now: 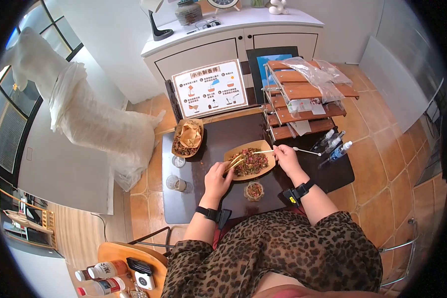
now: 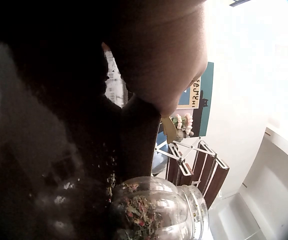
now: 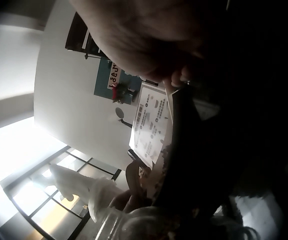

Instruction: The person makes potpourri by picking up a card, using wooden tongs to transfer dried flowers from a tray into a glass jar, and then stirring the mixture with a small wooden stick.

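Observation:
A boat-shaped paper tray (image 1: 263,171) of dried petals and herbs (image 1: 252,162) lies on the dark table. Over its left side my left hand (image 1: 216,183) holds curved, wood-coloured tongs (image 1: 237,161), their tips down in the mix. From the right, my right hand (image 1: 287,161) pinches a thin pale stick (image 1: 264,151) that reaches across the tray; a slender white-tipped piece (image 1: 310,151) sticks out beyond the hand's other side. Just in front of the tray stands a glass jar (image 1: 254,191) partly filled with the same mix, seen close up in the left wrist view, jar (image 2: 154,210).
A second paper tray (image 1: 187,136) with crumpled paper and dark herbs sits at the back left, above a glass cup (image 1: 176,183). Small spray bottles (image 1: 340,150) stand on the right. A slatted wooden rack (image 1: 303,104) and an instruction board (image 1: 209,89) border the table's back.

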{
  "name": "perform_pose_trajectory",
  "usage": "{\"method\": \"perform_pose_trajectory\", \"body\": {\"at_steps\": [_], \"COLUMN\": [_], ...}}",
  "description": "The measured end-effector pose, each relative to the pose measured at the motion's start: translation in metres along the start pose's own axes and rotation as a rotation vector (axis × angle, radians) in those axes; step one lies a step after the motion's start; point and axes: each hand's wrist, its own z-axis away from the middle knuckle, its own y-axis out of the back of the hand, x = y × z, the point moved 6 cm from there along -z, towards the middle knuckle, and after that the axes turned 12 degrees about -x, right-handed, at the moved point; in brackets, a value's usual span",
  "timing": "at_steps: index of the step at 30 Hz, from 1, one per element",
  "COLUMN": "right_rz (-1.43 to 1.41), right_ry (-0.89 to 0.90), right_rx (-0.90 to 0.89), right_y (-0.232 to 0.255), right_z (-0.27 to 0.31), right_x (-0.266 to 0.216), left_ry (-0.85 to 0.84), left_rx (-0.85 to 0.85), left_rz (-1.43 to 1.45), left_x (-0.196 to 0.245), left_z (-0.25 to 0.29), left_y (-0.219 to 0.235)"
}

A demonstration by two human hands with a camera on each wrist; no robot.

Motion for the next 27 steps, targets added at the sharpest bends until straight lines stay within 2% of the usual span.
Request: {"method": "perform_pose_trajectory", "body": {"at_steps": [3,15,21,27], "right_rz": [-0.131,-0.256,-0.269,-0.200], "right_ry": [-0.080,-0.104,-0.084,-0.081], "right_rx": [0.001,0.006,-0.138,-0.347], "right_y": [0.000,0.014,0.016,0.010], "right_z": [0.003,0.021,0.035,0.053], "right_x": [0.001,-0.024,-0.050,-0.064], "left_ry": [0.013,0.047,0.106,0.049], "left_rx": [-0.009,0.026,0.022,0.075], "left_rz": [0.003,0.023,0.040,0.006], "left_x": [0.000,-0.005,-0.007,-0.004], "left_z": [0.000,0.003,0.003,0.002], "left_y": [0.000,0.001,0.001,0.003]}}
